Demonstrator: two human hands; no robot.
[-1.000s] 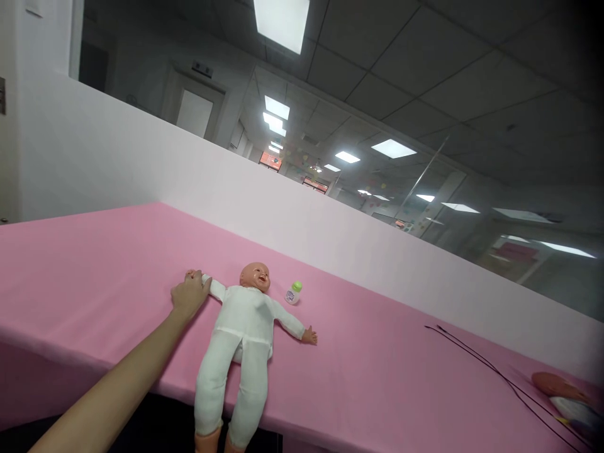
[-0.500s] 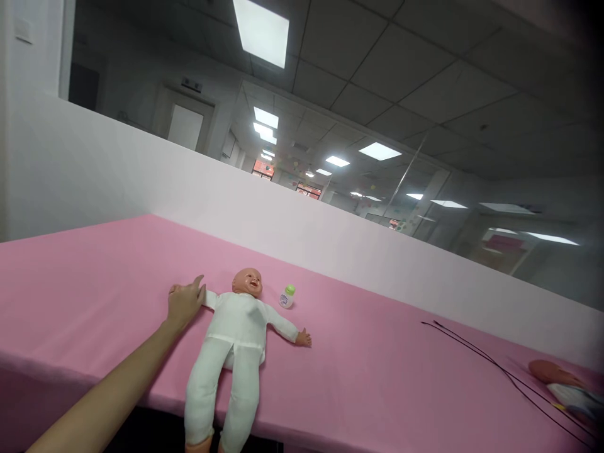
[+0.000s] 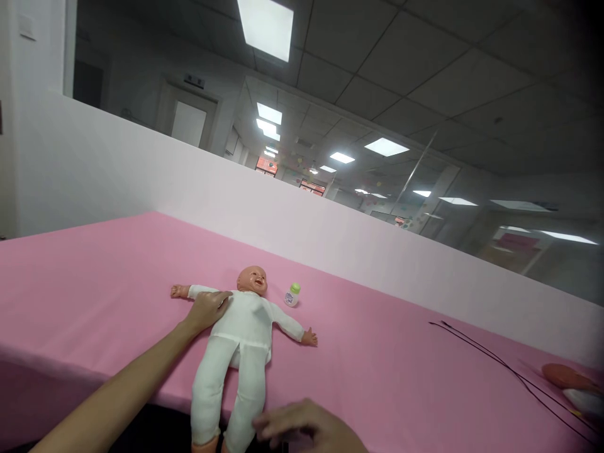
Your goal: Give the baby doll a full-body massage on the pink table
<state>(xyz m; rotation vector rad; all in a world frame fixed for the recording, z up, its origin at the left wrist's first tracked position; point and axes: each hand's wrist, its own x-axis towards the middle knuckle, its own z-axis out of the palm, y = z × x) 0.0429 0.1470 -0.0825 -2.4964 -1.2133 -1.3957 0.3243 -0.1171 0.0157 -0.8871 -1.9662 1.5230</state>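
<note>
A baby doll in white clothes lies face up on the pink-covered table, its arms spread and its feet at the front edge. My left hand rests at the doll's shoulder and upper arm, on the left of its chest; its fingers are bent, and whether they grip the sleeve is hard to see. Low in the view, my right hand is beside the doll's lower leg, blurred, with fingers partly spread and nothing visible in them. A small clear bottle with a green cap stands near the doll's head.
Thin black cables run across the right side of the table. Another doll lies partly in view at the far right edge. A low white wall with glass above borders the back of the table.
My left hand has moved from the doll's hand and forearm to its shoulder, uncovering the doll's hand. My right hand has come into view at the bottom.
</note>
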